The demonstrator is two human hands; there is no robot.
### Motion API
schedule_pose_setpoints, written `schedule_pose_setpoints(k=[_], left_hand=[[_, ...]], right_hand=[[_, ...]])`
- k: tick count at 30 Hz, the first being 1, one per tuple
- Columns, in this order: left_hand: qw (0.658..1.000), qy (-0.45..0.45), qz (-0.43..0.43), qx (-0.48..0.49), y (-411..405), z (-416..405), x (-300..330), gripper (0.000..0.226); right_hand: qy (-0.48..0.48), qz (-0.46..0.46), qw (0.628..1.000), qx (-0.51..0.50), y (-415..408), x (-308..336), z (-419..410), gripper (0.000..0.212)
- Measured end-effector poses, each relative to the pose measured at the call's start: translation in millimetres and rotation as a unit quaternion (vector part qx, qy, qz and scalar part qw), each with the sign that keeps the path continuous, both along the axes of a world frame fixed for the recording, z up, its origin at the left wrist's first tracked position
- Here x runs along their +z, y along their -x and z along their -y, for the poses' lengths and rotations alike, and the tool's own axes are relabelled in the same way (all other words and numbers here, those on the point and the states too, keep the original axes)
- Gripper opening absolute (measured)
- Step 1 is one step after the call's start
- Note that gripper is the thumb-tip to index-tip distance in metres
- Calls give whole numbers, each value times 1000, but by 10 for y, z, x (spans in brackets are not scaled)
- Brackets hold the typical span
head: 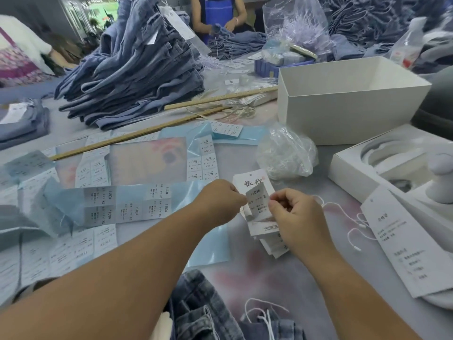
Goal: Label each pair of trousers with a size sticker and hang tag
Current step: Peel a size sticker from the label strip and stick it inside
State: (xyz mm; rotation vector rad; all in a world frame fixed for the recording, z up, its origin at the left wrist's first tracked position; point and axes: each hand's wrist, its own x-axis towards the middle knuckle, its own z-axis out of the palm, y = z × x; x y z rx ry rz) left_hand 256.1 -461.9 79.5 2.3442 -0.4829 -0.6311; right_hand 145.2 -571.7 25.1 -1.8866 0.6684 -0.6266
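A grey size sticker (257, 203) printed "1103# S" is stretched between my two hands. My left hand (219, 200) pinches its left edge and my right hand (295, 214) pinches its right edge. The sticker hovers over a small stack of white hang tags (255, 182) lying on the table. Sheets of size stickers on blue backing (127, 204) spread across the table to the left. A pair of washed denim trousers (203, 312) lies at the near edge, with a white string (264, 315) on it.
A tall pile of folded blue trousers (137, 69) stands at the back left. Two wooden rulers (220, 98) lie in front of it. A white open box (348, 101), a clear plastic bag (286, 150) and a long white tag (411, 244) sit to the right. Another person (218, 15) works across the table.
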Motion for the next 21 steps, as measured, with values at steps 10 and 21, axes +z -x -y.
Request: schedule_pose_setpoints(k=[10,21], left_hand=[[1000,14,-12,-6,37,9,-57,19],[1000,7,4,-28,14,-6,-131,27]], right_hand=[[46,8,999,-21,-31,-60,-20,15],[79,-5,997,-16,-34,-52,-26,15]])
